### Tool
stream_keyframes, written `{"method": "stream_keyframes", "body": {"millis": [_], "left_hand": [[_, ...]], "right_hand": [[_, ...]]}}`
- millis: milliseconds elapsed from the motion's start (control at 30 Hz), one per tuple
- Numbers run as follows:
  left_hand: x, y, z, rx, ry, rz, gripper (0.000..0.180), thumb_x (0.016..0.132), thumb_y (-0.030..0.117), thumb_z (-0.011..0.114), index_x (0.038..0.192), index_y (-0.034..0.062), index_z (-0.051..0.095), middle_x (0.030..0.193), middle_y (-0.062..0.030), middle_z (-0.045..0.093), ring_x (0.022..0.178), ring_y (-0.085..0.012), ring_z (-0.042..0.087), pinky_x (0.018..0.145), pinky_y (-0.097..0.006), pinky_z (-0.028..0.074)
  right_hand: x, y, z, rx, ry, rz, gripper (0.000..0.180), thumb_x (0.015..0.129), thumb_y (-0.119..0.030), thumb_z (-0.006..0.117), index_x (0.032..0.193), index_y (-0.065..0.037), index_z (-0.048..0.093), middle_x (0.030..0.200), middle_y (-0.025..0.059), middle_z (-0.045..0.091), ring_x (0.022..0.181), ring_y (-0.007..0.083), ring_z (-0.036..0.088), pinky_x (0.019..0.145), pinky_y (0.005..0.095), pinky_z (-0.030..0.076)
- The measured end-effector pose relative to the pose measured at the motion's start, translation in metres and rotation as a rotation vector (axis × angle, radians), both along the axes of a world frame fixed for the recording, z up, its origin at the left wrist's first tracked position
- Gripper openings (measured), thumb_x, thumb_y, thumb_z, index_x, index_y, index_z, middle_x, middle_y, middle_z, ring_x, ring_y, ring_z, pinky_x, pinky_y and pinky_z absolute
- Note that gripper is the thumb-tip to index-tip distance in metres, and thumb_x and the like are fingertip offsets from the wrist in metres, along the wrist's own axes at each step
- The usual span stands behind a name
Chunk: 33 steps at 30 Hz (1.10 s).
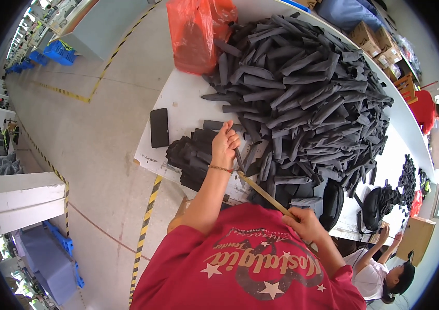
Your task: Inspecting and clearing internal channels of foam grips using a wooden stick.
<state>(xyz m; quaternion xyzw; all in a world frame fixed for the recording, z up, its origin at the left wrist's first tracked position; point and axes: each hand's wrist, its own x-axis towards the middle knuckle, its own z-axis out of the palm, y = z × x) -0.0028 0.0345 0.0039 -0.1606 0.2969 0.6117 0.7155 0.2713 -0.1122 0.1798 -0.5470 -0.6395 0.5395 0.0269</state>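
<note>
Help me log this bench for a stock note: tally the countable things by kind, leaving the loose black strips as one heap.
Heap of black strips: 1
Orange plastic bag: 1
Black phone: 1
Yellow stick: 1
Hands, left hand and right hand: 2
Total: 6

Factory floor: fabric-strip heap (307, 88) on worktable (183, 98), hazard-taped floor (95, 134).

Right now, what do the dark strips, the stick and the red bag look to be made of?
Dark strips: likely matte fabric, soft and folded. Stick, between left hand and right hand: probably wood or bamboo, pale and stiff. Red bag: thin plastic, glossy and crinkled.
</note>
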Motion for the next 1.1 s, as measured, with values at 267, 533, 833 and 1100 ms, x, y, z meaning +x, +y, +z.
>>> {"method": "stream_keyframes", "body": {"millis": [267,533,833,1100], "left_hand": [[0.037,-0.007,0.009,-0.208,-0.052,0.067,0.019,0.098,0.022,0.052,0.088,0.0075,0.058,0.057,0.0057,0.035,0.042,-0.0059,0.028,0.038,-0.022,0.022],[-0.043,-0.017,-0.043,0.092,0.341,0.347,0.033,0.1,0.035,0.046,0.102,0.005,0.059,0.061,0.0003,0.048,0.05,-0.0132,0.048,0.045,-0.027,0.041],[0.04,-0.099,0.04,0.417,0.553,-0.89,0.03,0.1,0.028,0.048,0.094,0.0014,0.059,0.061,-0.0011,0.053,0.054,-0.0075,0.05,0.047,-0.022,0.039],[-0.015,-0.047,0.026,0.762,2.024,-0.533,0.01,0.079,0.011,0.067,0.088,0.0094,0.064,0.082,-0.0066,0.058,0.08,-0.0284,0.056,0.07,-0.035,0.047]], "right_hand": [[-0.079,0.077,-0.049,0.671,0.218,-0.247,0.037,0.076,-0.012,0.078,0.104,-0.002,0.057,0.072,0.0042,0.053,0.056,0.014,0.046,0.05,0.0276,0.038],[-0.086,0.07,-0.027,-0.044,0.687,-0.423,0.01,0.091,-0.01,0.063,0.09,0.0,0.062,0.064,-0.0031,0.052,0.047,0.0044,0.044,0.043,0.0208,0.034],[-0.093,0.158,-0.067,0.695,0.337,-0.584,0.009,0.092,-0.007,0.059,0.086,0.001,0.059,0.071,0.0003,0.054,0.068,0.0098,0.049,0.064,0.0262,0.043],[-0.076,0.284,0.006,1.169,0.127,-0.567,0.026,0.091,-0.022,0.065,0.109,-0.003,0.063,0.078,0.0054,0.058,0.055,0.0159,0.051,0.056,0.0287,0.044]]}}
